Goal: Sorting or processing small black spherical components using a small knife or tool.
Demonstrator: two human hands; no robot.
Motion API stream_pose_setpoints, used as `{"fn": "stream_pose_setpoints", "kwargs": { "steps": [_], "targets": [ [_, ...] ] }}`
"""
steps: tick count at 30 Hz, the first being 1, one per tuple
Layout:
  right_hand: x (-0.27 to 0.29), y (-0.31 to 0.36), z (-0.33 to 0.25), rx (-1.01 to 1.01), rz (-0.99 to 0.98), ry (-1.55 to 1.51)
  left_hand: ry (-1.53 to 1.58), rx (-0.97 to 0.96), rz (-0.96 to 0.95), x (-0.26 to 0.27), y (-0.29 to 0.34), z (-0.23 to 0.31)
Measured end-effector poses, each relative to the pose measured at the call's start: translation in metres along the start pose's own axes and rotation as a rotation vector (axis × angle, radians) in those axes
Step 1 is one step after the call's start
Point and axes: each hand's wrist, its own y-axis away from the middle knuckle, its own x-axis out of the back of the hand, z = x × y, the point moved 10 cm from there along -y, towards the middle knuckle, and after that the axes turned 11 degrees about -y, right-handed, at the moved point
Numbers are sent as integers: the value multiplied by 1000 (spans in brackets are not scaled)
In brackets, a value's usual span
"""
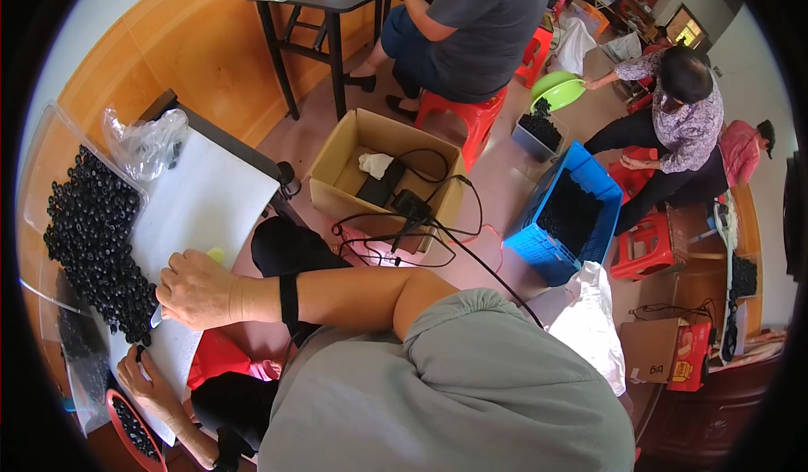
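Note:
My right hand [198, 291] reaches across the work table with its fingers closed round a small slim tool [156, 316]. Only a pale, bluish end of that tool shows, at the edge of a heap of small black ring-shaped parts [88, 236]. Nearer the table's front edge, my left hand [150, 384] pinches one small black part [140, 353] between thumb and finger. The heap lies on a white board [202, 190], partly behind a clear plastic guard [50, 135]. Below the board, a red bowl [114, 405] holds more black parts.
A clear plastic bag [147, 139] lies at the board's far end. Beside the table stands a cardboard box [328, 169] with cables trailing out. Further right are a blue crate [522, 240] and a grey bin [526, 144] of black parts. Other people [488, 30] sit on red stools nearby.

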Motion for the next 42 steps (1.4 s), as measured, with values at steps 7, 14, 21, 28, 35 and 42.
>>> {"fn": "stream_pose_setpoints", "kwargs": {
  "steps": [7,14,21,28,35,42],
  "targets": [
    [0,0,0,5,-1,14,1,0,-10,-1,0,-2],
    [0,0,-1,7,-3,10,-21,-51,44,5,0,4],
    [1,0,0,7,16,0,-9,-13,53,6,-1,2],
    [-4,1,1,2,11,-9,-48,-72,41,5,0,1],
    [-4,3,3,7,9,4,-32,-61,47,1,-1,3],
    [2,-3,-3,37,20,-48,-35,-12,2,13,-4,7]
  ]
}}
